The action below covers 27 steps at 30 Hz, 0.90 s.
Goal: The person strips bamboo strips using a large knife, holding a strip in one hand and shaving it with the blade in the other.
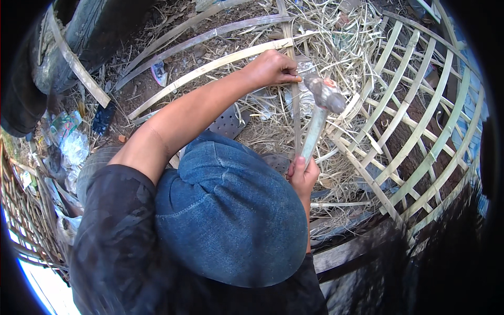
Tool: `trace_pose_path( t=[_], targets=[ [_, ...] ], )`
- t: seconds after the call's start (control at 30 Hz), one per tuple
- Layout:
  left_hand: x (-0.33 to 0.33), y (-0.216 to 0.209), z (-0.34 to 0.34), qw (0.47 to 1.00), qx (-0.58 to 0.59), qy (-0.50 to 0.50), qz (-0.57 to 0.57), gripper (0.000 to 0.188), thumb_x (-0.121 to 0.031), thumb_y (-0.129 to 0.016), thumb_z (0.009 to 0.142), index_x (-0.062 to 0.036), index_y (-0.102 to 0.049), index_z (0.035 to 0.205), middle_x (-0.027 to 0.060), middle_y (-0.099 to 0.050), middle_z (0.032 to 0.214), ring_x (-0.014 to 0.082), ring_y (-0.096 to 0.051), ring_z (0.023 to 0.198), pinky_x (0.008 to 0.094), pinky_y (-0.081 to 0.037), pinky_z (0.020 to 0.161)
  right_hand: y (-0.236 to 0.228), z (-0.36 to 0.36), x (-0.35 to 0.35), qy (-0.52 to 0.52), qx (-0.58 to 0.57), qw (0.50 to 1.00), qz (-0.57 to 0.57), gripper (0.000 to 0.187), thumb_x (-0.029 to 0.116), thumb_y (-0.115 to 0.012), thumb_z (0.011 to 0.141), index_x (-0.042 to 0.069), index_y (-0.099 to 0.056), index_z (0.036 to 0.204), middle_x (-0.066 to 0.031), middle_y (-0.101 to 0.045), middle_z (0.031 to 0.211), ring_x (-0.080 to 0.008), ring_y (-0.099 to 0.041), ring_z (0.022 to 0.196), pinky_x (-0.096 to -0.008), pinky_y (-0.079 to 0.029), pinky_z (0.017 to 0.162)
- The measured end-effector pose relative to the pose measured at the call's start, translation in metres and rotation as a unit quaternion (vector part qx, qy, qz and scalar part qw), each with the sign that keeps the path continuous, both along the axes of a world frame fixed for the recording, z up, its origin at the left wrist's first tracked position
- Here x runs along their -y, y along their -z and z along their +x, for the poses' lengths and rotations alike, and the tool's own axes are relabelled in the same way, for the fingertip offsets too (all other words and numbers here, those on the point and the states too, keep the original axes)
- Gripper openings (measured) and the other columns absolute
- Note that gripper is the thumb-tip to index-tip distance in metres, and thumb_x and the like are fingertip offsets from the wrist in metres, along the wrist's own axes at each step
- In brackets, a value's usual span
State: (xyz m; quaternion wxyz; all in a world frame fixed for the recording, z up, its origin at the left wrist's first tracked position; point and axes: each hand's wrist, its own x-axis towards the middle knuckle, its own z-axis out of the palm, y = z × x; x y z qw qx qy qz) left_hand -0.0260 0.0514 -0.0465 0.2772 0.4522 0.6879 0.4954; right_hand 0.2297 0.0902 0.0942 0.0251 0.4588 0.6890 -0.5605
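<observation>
My right hand (pixel 303 177) is wrapped round the pale handle of a hammer (pixel 315 128), whose worn metal head (pixel 326 94) is raised up and to the right of my left hand. My left hand (pixel 273 68) is closed in a pinch at an upright, narrow wooden strip (pixel 296 115). Whatever sits between those fingertips is too small to make out. A long pale bamboo slat (pixel 210 65) runs from the left to the strip's upper part, just beyond my left hand.
A woven bamboo lattice (pixel 415 113) fills the right side. Dry shavings (pixel 336 58) cover the ground. Blue denim cloth (pixel 231 215) bulges between my arms, with a perforated grey clog (pixel 231 122) beyond. Clear plastic litter (pixel 73 144) and a stick basket (pixel 26 205) lie left.
</observation>
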Motion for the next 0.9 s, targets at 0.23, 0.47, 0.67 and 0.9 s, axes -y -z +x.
trace_pose_path(
  t=[0.23, 0.47, 0.67, 0.9],
  targets=[
    [0.003, 0.011, 0.0, 0.999, -0.021, -0.028, 0.032, 0.016, -0.003, -0.075, 0.069, 0.001, -0.059, 0.069, 0.011, -0.062, 0.065, 0.0221, -0.063, 0.06, 0.034, -0.049, 0.057, 0.021, -0.002, -0.005, -0.047, 0.101, 0.993, 0.026, 0.037, 0.031, -0.053, 0.093, -0.003, -0.055, 0.079, -0.0045, -0.047, 0.053, -0.0134, -0.046, 0.051, -0.0313, -0.037, 0.05],
    [0.0, 0.01, 0.002, 0.999, -0.003, -0.016, 0.03, 0.018, -0.016, -0.076, 0.074, -0.0041, -0.064, 0.068, 0.0084, -0.065, 0.066, 0.0224, -0.064, 0.058, 0.0352, -0.051, 0.056, -0.004, -0.001, 0.006, -0.012, 0.055, 0.998, 0.005, 0.038, 0.032, -0.053, 0.093, 0.0, -0.052, 0.073, -0.0036, -0.047, 0.053, -0.0125, -0.046, 0.049, -0.0302, -0.036, 0.047],
    [0.001, 0.006, 0.001, 0.999, -0.02, -0.021, 0.024, 0.016, -0.006, -0.075, 0.069, 0.0013, -0.06, 0.07, 0.0109, -0.061, 0.063, 0.0224, -0.062, 0.059, 0.034, -0.049, 0.056, 0.009, 0.0, -0.007, -0.04, 0.03, 0.998, 0.028, 0.038, 0.032, -0.051, 0.094, 0.001, -0.05, 0.071, -0.0024, -0.047, 0.052, -0.0107, -0.046, 0.049, -0.029, -0.035, 0.046],
    [0.0, 0.006, 0.004, 0.999, 0.003, -0.018, 0.033, 0.019, -0.007, -0.075, 0.07, 0.0009, -0.058, 0.068, 0.0114, -0.059, 0.063, 0.0246, -0.061, 0.057, 0.034, -0.046, 0.053, 0.003, -0.002, -0.003, -0.015, 0.023, 1.0, 0.005, 0.042, 0.036, -0.048, 0.095, 0.002, -0.051, 0.072, -0.0009, -0.047, 0.051, -0.0093, -0.046, 0.044, -0.0251, -0.035, 0.043]
  ],
)
